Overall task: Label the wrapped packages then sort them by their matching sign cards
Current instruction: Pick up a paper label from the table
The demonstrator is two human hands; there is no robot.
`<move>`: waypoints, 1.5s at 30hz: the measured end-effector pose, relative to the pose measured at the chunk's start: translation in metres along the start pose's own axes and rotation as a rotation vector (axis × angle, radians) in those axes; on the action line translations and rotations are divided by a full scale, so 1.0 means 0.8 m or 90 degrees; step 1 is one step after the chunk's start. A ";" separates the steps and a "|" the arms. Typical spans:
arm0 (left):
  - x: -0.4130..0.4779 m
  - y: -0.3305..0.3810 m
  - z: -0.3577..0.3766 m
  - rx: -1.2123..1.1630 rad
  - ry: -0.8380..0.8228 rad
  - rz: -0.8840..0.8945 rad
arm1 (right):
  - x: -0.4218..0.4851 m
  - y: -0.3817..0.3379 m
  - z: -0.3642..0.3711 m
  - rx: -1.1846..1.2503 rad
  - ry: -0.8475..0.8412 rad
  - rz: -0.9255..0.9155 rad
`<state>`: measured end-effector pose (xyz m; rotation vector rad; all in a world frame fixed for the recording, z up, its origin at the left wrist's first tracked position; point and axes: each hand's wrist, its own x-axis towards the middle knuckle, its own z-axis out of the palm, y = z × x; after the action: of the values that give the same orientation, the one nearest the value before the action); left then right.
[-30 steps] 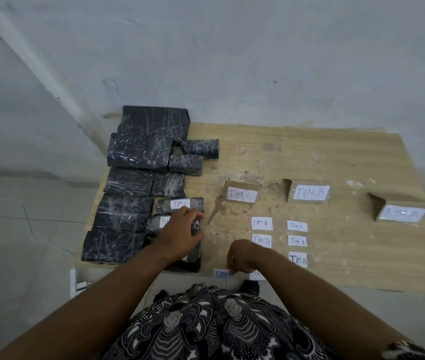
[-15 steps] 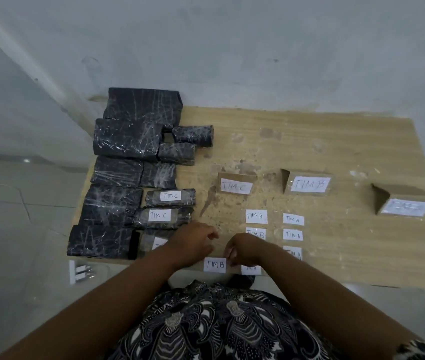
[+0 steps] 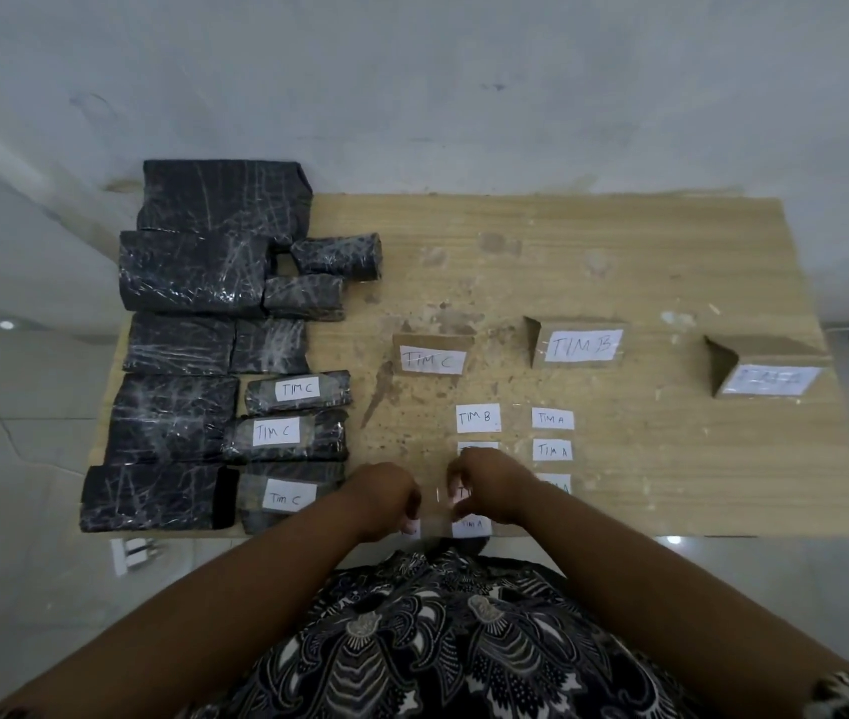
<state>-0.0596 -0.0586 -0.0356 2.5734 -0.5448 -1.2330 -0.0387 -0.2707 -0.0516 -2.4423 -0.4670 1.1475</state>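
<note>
- Black film-wrapped packages point(image 3: 189, 272) sit stacked along the left of the wooden worktop point(image 3: 671, 262); three small ones toward the centre carry TIM C labels point(image 3: 297, 390); rest are bare
- Mid-worktop stand the sign cards: TIM C card point(image 3: 430, 355), TIM B card point(image 3: 575, 345); the third card point(image 3: 767, 378), far right, is too blurred to read
- Near the front edge, two columns of loose labels point(image 3: 552, 419), TIM B and TIM A
- At the front edge the right hand point(image 3: 492, 490) has fingers curled, pinching a white label point(image 3: 464, 493); its text is hidden
- Just beside it the left hand point(image 3: 386, 498), fingers curled too; what they pinch, if anything, can't tell; blur between the hands, poss. clear tape
- Step, prob.: labelling phase, next label being readied; sorting not begun, as no pkg lies by a card
- Next move needs: pick an unlabelled pkg; check the letter; lay the label flat on the wrinkled film and press w/o creasing
</note>
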 end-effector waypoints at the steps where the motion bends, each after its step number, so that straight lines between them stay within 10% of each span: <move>1: -0.001 -0.001 0.001 -0.008 0.001 0.000 | 0.000 0.004 0.000 0.000 0.001 0.004; 18: -0.026 0.007 -0.012 -0.065 -0.019 0.065 | -0.005 0.006 0.043 -0.055 0.038 0.026; 30: -0.056 -0.026 -0.052 -0.327 0.144 -0.011 | -0.017 -0.008 0.019 0.142 0.057 0.064; 37: -0.063 -0.038 -0.075 -0.368 0.210 -0.037 | -0.018 -0.067 -0.044 0.615 0.096 0.098; 45: -0.122 -0.090 -0.095 -0.384 0.260 -0.057 | 0.013 -0.149 -0.058 0.565 0.212 0.009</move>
<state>-0.0394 0.0521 0.0528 2.2346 0.0327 -0.7062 -0.0113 -0.1725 0.0265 -1.7770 0.1517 0.6985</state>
